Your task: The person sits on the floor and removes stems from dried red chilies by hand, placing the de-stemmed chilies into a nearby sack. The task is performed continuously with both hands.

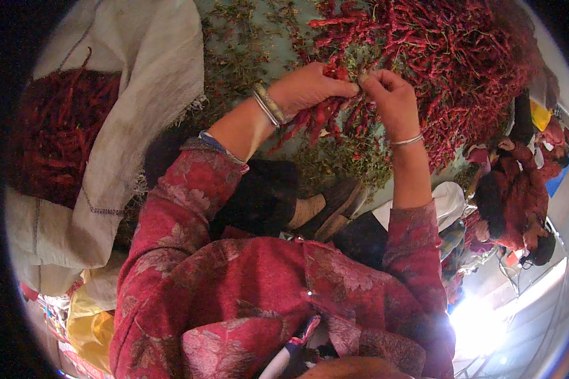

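Note:
My left hand (306,87) holds a small bunch of dried red chillies (316,118), which hang out below the palm and show above the fingers. The thumb of that hand points right and meets the fingertips of my right hand (396,102). Thumb and forefinger of the right hand are pinched together at the stem end of the bunch; the stem itself is small and partly hidden. Beyond both hands lies a large heap of dried red chillies (464,61), many with pale stems. Loose stems and scraps (355,158) cover the ground below the hands.
At the left stands an open woven sack (166,57) with red chillies (71,132) inside. My shoe (341,201) lies close below the hands. Another person (514,203) sits to the right, past the heap. A yellow bag (90,327) is at lower left; a bright light (479,327) glares at lower right.

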A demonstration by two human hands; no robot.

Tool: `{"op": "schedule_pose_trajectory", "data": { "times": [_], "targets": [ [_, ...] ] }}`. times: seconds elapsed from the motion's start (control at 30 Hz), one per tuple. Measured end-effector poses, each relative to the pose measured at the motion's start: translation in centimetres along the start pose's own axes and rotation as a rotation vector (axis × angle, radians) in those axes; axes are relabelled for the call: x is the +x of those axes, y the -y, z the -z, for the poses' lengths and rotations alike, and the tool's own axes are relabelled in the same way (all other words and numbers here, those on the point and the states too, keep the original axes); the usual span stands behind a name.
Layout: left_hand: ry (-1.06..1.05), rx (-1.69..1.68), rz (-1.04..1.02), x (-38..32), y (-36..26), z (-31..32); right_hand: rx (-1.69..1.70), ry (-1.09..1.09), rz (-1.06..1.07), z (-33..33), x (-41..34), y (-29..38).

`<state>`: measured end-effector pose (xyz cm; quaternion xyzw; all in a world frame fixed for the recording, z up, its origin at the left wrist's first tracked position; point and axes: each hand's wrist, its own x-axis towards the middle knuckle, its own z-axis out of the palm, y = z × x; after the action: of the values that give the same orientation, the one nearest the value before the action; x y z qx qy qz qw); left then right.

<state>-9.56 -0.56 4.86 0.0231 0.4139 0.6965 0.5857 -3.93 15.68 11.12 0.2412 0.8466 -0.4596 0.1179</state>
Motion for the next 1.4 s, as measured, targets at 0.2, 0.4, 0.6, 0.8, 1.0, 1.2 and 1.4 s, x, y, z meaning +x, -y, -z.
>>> {"op": "schedule_pose_trajectory", "data": {
  "times": [0.2, 0.4, 0.6, 0.8, 1.0, 1.2, 1.4],
  "targets": [
    [0.098, 0.288, -0.141, -1.2, -0.3, -0.5, -0.02, -0.456, -0.092, -0.6, 1.1, -2.7],
    [-0.058, 0.19, -0.13, -1.0, -0.5, -0.8, 0.428, -0.051, -0.108, 1.0, -2.8, -1.7],
    [-0.035, 0.275, -0.149, -0.7, -0.1, -1.0, 0.389, -0.051, -0.097, 0.1, -2.9, 0.7],
    [0.016, 0.472, -0.167, -0.3, 0.1, -1.0, 0.257, -0.056, -0.073, -1.0, -2.4, -0.6],
    [0.114, 0.236, -0.176, -1.2, -0.6, -1.3, 0.563, -0.18, -0.128, -2.4, -0.7, -3.5],
    [0.286, 0.23, -0.177, -2.2, -1.2, -2.1, 0.297, -0.032, -0.301, 1.0, -3.2, -7.3],
    [0.345, 0.182, -0.181, -1.9, -1.3, -2.1, -0.273, 0.086, 0.232, -0.9, -3.5, -6.6]
  ]
}}
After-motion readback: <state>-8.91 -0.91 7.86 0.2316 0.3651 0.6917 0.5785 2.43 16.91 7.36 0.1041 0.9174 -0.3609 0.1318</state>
